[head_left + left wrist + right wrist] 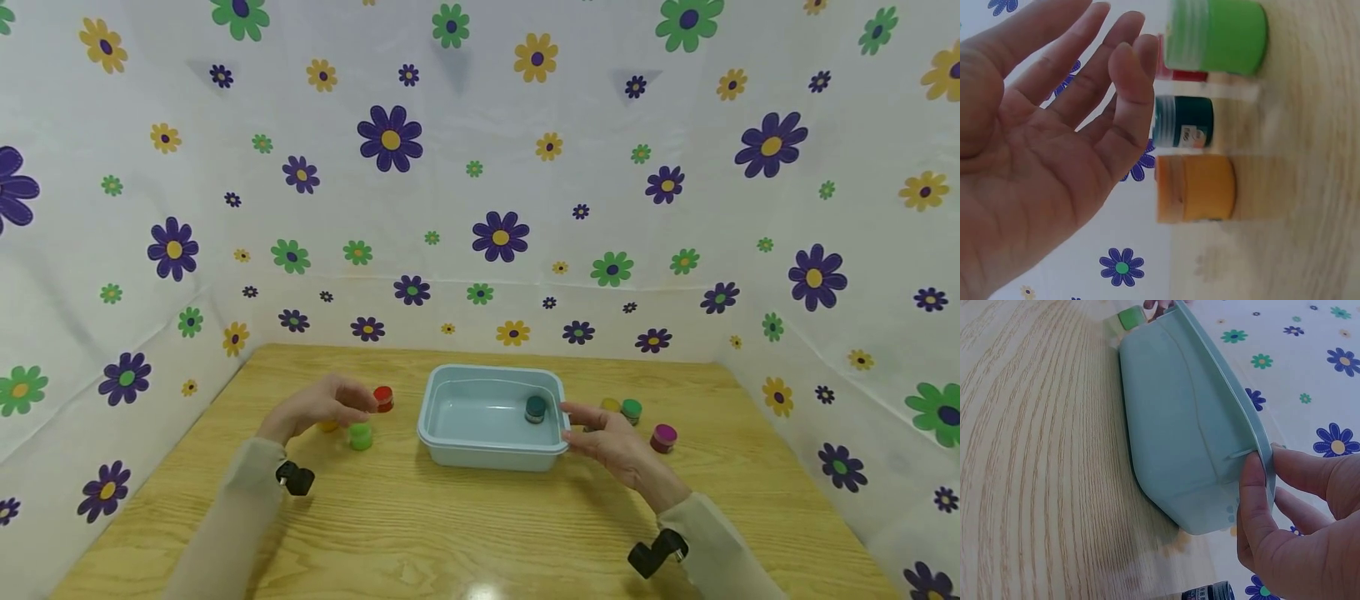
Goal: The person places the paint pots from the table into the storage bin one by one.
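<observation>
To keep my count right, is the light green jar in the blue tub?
No, the light green jar stands on the table outside the blue tub.

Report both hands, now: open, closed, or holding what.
Left hand: open, fingers loosely bent, holding nothing, near the light green jar.
Right hand: closed on the rim of the tub, pinching it.
</observation>
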A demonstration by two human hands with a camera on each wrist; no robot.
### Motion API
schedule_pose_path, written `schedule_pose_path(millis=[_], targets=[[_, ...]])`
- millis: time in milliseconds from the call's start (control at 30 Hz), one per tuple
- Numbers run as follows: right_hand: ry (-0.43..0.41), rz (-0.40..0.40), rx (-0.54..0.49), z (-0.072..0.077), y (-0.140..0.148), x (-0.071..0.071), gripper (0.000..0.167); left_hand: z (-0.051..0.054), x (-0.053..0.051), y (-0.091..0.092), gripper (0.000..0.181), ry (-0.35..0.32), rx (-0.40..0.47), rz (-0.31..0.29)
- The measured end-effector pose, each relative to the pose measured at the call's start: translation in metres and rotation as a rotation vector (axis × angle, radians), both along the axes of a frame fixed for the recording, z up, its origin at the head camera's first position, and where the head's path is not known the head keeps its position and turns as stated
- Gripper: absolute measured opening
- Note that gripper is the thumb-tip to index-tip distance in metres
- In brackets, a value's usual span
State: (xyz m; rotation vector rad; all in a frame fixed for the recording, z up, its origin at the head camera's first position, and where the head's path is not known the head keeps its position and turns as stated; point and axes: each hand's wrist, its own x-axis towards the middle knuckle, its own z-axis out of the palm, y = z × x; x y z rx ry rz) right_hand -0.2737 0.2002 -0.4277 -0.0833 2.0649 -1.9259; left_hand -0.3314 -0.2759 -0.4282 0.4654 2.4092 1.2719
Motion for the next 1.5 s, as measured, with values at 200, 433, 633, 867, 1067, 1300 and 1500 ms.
schedule_pose_path(millis=[200, 433, 633, 867, 1067, 1300, 1500], targets=[[-0.002, -0.001, 0.005, 0.001, 0.000, 0.001, 0.058, -0.005, 0.003, -0.006, 0.040, -0.032, 0.001, -0.021], [-0.007, -0.005, -0.002, 0.001, 0.000, 0.000, 0.057, -0.009, 0.006, -0.004, 0.045, -0.107, -0.035, -0.005], [-0.003, -0.004, -0.006, 0.000, 0.000, -0.001, 0.057, -0.012, 0.006, -0.003, 0.041, -0.121, -0.032, -0.020], [-0.002, -0.006, 0.004, 0.000, 0.000, 0.000, 0.058, -0.014, 0.004, -0.002, 0.040, -0.121, -0.028, -0.037], [-0.002, -0.007, 0.008, 0.001, -0.001, 0.000, 0.057, -0.015, 0.004, -0.002, 0.040, -0.107, -0.018, -0.038], [0.002, -0.002, 0.007, 0.000, -0.001, 0.000, 0.058, -0.012, 0.005, -0.003, 0.040, -0.074, -0.042, -0.040], [-0.001, -0.005, -0.010, -0.001, 0.001, -0.001, 0.056, -0.005, 0.004, -0.002, 0.040, -0.032, -0.085, -0.042]])
